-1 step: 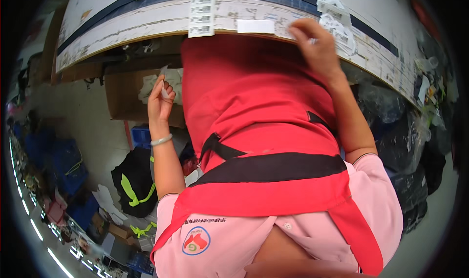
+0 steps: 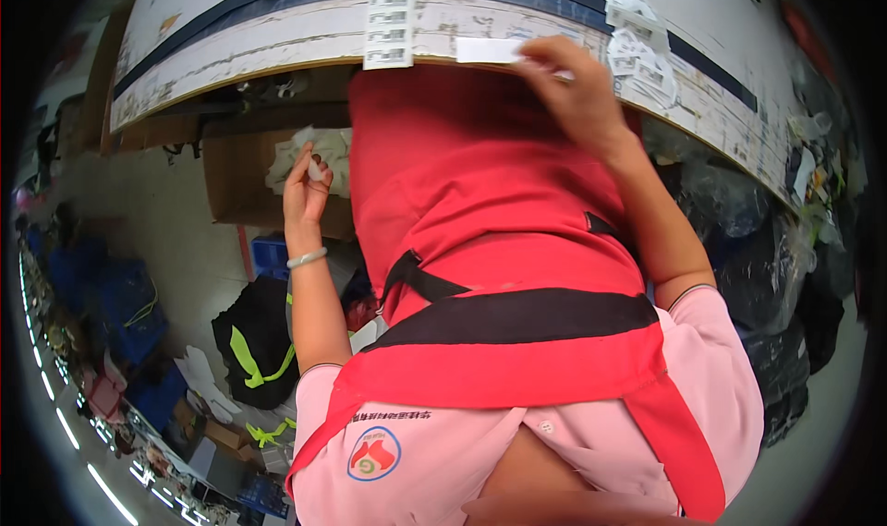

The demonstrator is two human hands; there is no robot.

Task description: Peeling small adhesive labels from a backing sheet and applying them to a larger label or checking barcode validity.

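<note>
My left hand (image 2: pixel 308 189) is raised left of the red apron, its fingers closed on a small thin white piece (image 2: pixel 302 138), perhaps film or paper. Its exact kind does not show. At the table edge, my right hand (image 2: pixel 580 96) has its fingertips at the right end of a blank white slip (image 2: pixel 485 50). Those fingers are curled and blurred, so whether they grip the slip is unclear. Left of the slip, a strip of printed labels (image 2: pixel 388 27) hangs slightly over the edge. A heap of white labels (image 2: pixel 641 67) lies right of my right hand.
The worn white table (image 2: pixel 277 29) crosses the top of the view, with dark tape bands on it. Below it, an open cardboard box (image 2: pixel 226 180) holds pale pieces behind my left hand. Dark plastic bags (image 2: pixel 753 258) stand at the right. A black bag (image 2: pixel 254 346) with neon-yellow straps is lower left.
My right hand has moved left along the table edge to the slip's right end. My left hand stays nearly in place, and the white piece in it has changed shape slightly.
</note>
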